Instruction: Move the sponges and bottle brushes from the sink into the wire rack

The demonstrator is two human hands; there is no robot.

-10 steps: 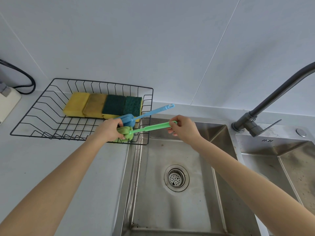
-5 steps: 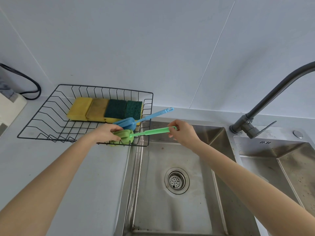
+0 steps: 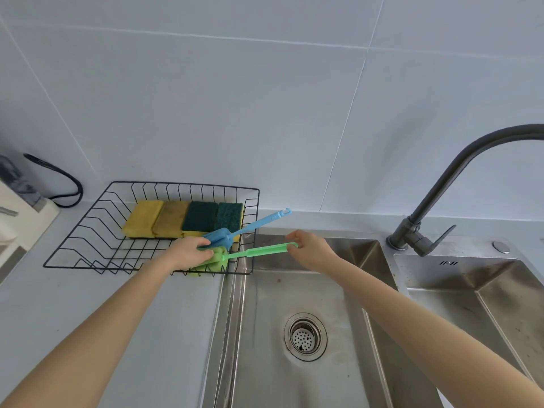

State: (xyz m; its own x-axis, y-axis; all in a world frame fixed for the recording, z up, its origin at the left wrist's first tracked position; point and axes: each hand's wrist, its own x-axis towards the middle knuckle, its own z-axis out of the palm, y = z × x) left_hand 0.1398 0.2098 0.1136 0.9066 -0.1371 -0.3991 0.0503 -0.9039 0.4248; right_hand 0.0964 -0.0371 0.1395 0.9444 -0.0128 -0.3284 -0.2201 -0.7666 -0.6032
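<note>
A black wire rack [image 3: 88, 219] stands on the counter left of the sink [image 3: 265, 319]. Several sponges [image 3: 182, 219], yellow and dark green, lie in a row at its back. A blue bottle brush [image 3: 253, 225] rests with its head in the rack and its handle over the right rim. The green bottle brush [image 3: 259, 251] has its foam head in the rack's front right corner, its handle reaching out over the sink. My left hand [image 3: 185, 250] pinches the green head. My right hand [image 3: 312, 251] holds the handle's hooked end loosely, index finger raised.
The sink basin holds only a drain strainer [image 3: 305, 336]. A dark faucet [image 3: 441, 187] arches at the right over a second basin [image 3: 485, 304]. At the far left stand a white appliance [image 3: 17, 219] and a black cable [image 3: 67, 187]. A tiled wall is behind.
Both hands have lowered the green brush, so its head now sits in the rack's front right corner beside the blue brush. My right hand's grip on the handle end has loosened.
</note>
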